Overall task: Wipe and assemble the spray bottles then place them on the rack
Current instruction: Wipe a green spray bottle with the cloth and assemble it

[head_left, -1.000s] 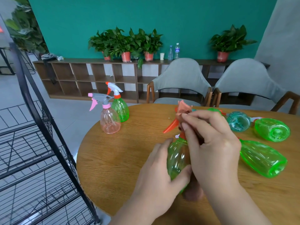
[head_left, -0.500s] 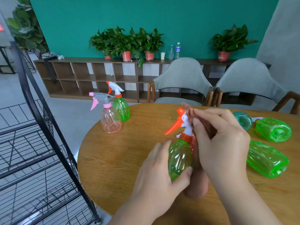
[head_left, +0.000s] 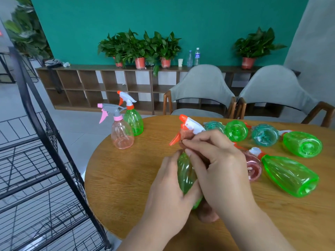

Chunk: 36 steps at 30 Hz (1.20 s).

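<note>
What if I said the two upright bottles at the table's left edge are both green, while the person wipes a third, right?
No: in the head view only one is a green bottle; the other is a pink bottle. Both stand at the table's left edge, while the left hand holds a third bottle and the right hand wipes it with a cloth.

The left hand grips the belly of the green spray bottle from the left, thumb laid across its near side and fingers curled round the far side, holding it tilted just above the table. The right hand sits over the bottle's neck, knuckles up, with its curled fingertips pinching a brown cloth against the sprayer head. The bare left forearm and right forearm rise from the bottom edge and converge, the hands touching.
</note>
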{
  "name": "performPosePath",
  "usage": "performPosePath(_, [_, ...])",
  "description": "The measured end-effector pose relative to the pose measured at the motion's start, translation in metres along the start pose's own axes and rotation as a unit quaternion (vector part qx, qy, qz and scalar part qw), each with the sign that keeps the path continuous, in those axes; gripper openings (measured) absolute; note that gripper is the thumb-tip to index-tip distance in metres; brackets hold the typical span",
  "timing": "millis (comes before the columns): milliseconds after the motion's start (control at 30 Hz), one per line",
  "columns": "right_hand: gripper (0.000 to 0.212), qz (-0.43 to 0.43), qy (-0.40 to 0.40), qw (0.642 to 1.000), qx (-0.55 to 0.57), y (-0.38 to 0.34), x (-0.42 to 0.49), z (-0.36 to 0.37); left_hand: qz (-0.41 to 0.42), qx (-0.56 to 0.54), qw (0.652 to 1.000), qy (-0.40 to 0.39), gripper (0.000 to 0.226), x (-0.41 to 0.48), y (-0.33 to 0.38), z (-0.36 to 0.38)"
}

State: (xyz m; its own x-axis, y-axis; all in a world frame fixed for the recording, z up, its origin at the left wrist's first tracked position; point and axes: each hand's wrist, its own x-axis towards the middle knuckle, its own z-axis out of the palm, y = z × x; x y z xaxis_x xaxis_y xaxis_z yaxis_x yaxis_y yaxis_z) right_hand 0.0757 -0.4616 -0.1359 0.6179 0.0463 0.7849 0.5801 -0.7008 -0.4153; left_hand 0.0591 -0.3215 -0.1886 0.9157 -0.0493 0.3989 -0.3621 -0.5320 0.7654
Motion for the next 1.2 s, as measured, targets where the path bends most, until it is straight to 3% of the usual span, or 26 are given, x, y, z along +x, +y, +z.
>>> performPosePath(133, [0.023,0.031,0.019,0.999,0.033,0.008,0.003,-0.005,-0.018,-0.052,0.998,0.014,0.086,-0.001,0.001,0.001])
performPosePath(300, [0.022,0.069,0.032,0.991,0.107,0.01,-0.001,-0.002,-0.053,-0.159,0.986,0.01,0.068,-0.002,0.004,0.001])
performPosePath(400, [0.02,0.151,0.009,0.972,0.182,0.017,0.0,-0.001,-0.066,-0.225,0.972,0.007,0.059,0.0,0.006,-0.003])
performPosePath(467, [0.019,0.241,-0.009,0.931,0.275,0.018,0.001,-0.001,-0.07,-0.258,0.963,-0.015,0.053,0.002,0.007,-0.006])
performPosePath(633, [0.014,0.42,-0.011,0.79,0.447,0.009,0.004,-0.001,-0.08,-0.299,0.947,-0.082,0.05,0.0,0.009,-0.008])
performPosePath(733, [0.018,0.45,-0.063,0.747,0.485,0.009,0.007,-0.005,-0.084,-0.305,0.944,-0.094,0.058,0.0,0.006,-0.008])
performPosePath(800, [0.018,0.439,-0.072,0.755,0.482,0.008,0.007,-0.007,-0.088,-0.31,0.943,-0.086,0.064,0.0,0.006,-0.009])
performPosePath(1033, [0.016,0.358,0.016,0.846,0.395,-0.001,0.005,-0.007,-0.07,-0.232,0.969,-0.045,0.083,0.002,0.005,-0.006])
performPosePath(1200, [0.015,0.372,0.09,0.829,0.408,-0.006,0.003,-0.007,-0.037,-0.084,0.996,-0.017,0.104,0.0,0.006,0.001])
